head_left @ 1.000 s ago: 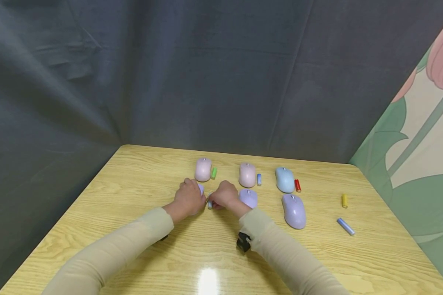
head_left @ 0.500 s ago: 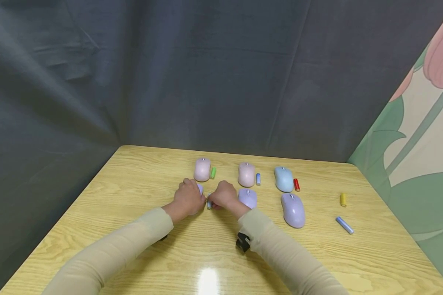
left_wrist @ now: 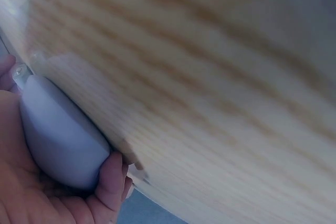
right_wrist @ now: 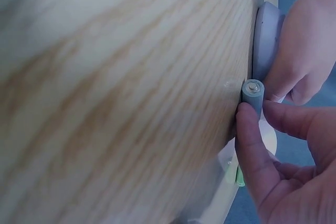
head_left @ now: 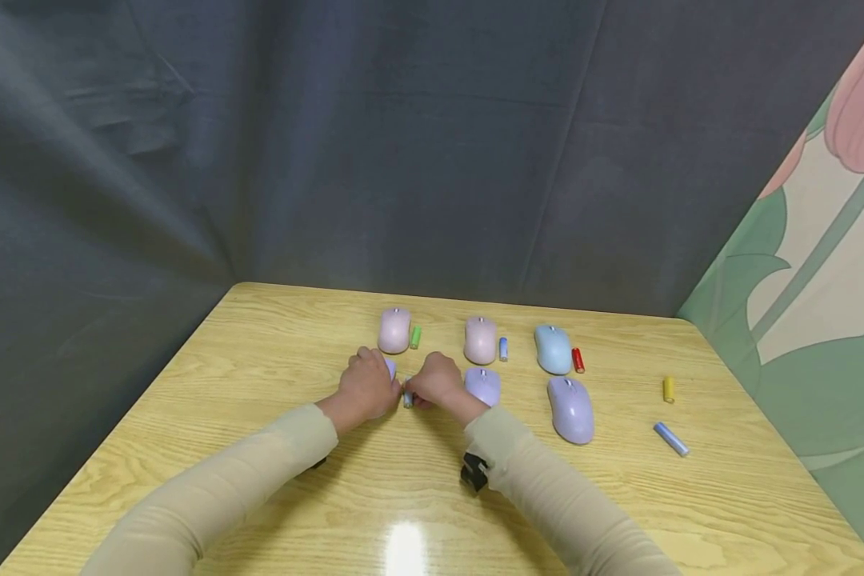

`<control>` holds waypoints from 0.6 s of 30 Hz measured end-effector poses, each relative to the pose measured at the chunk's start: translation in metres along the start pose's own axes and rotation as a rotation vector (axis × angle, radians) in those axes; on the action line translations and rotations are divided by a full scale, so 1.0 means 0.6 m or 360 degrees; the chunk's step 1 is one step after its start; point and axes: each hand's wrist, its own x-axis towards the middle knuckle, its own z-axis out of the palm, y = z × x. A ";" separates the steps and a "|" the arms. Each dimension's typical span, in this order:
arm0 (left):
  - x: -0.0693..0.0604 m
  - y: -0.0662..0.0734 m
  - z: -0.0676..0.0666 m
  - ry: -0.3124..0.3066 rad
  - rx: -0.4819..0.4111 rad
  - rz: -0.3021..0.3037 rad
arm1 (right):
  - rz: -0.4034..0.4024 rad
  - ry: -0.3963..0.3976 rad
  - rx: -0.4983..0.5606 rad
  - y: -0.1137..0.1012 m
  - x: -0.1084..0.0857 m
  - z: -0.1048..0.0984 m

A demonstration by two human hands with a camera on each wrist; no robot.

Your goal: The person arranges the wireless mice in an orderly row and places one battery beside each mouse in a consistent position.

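Note:
My left hand (head_left: pixel 369 386) grips a light purple computer mouse (left_wrist: pixel 60 129), fingers curled round its body on the wooden table (head_left: pixel 274 496). Only a corner of that mouse shows past the hand in the head view. Close on its right, my right hand (head_left: pixel 438 379) pinches a light blue battery (right_wrist: pixel 252 98) between thumb and a finger. The battery lies on the table along the mouse's side, its spring-marked end face toward the right wrist camera. Whether it touches the mouse I cannot tell.
Behind the hands are two pinkish mice (head_left: pixel 394 330), a green battery (head_left: pixel 415 337) and a blue battery (head_left: pixel 503 349). Rightward lie a light blue mouse (head_left: pixel 553 349), a red battery (head_left: pixel 578 360), purple mice (head_left: pixel 571 410), a yellow battery (head_left: pixel 668 390) and another blue battery (head_left: pixel 671 439).

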 end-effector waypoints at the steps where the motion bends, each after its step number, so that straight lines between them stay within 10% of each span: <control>1: 0.000 0.000 0.000 0.0000 0.0006 -0.0001 | 0.0001 -0.0002 -0.0001 0.000 0.000 0.000; 18: -0.001 0.003 -0.003 0.0002 -0.0042 -0.0046 | -0.0044 0.0006 0.0053 0.002 -0.001 -0.010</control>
